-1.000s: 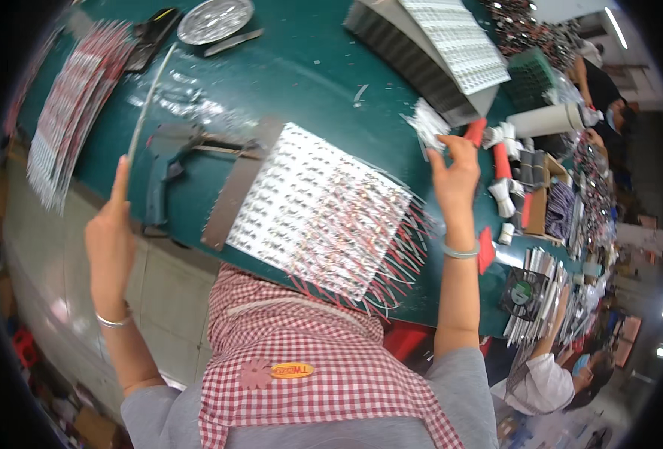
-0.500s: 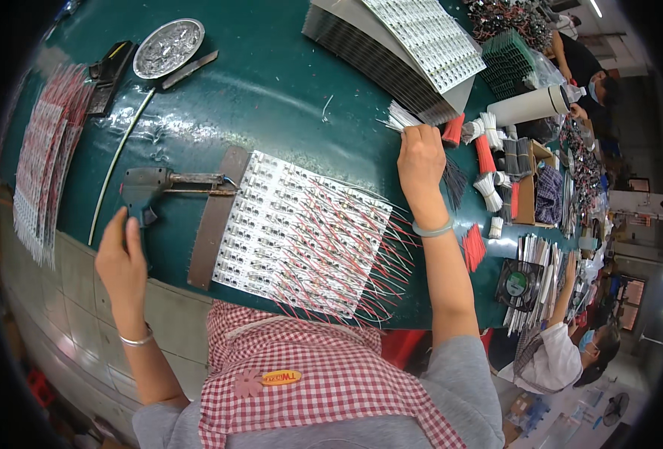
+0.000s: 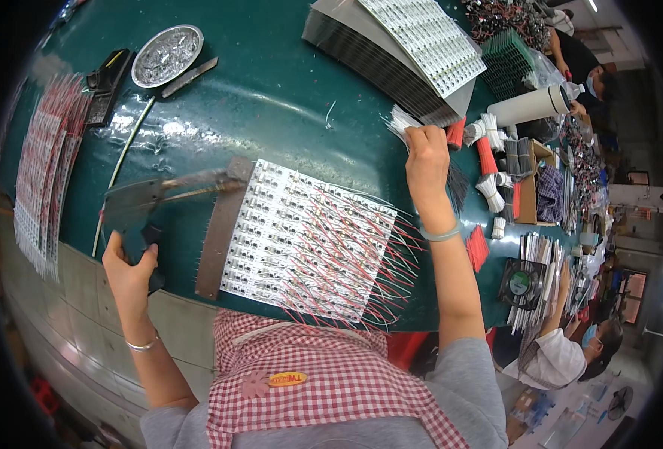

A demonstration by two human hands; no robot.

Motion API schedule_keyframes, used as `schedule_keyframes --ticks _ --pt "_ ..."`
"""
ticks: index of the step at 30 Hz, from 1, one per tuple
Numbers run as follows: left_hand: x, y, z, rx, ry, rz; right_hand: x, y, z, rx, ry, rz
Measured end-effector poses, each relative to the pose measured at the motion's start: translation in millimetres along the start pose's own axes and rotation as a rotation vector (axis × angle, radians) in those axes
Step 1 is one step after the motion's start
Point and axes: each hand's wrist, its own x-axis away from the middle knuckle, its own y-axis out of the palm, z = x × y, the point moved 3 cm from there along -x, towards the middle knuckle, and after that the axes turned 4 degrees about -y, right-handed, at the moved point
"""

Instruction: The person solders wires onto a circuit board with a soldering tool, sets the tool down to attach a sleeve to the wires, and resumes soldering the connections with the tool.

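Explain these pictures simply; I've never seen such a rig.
No robot. One fisheye camera, worn on the head, takes the view, looking down at a bare left hand and right hand; straight edges bend near its rim. The green table bears a silver dish and a white circuit-board panel with red and white wires. The left hand is at a blurred gun-shaped tool; whether it grips is unclear. The right hand's fingertips are at a bundle of white wires.
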Motion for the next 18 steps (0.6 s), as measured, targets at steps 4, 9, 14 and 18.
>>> schedule_keyframes --ticks 4,9,14,18 --pt "14.3 2.6 -4.1 0.457 0.009 -0.081 -7.7 -9.0 -5.3 0.026 0.009 -0.027" --pt "21.3 12.2 14.3 1.093 -0.114 -0.247 -20.4 -27.0 -22.7 -0.023 -0.041 -0.160" --pt "27.7 14.5 35.2 0.956 -0.078 -0.240 -45.5 -52.0 -64.0 0.081 -0.262 -0.368" --pt "32.0 9.2 46.2 0.883 0.009 -0.248 -47.6 -27.8 -95.1 0.292 -0.543 -0.538"
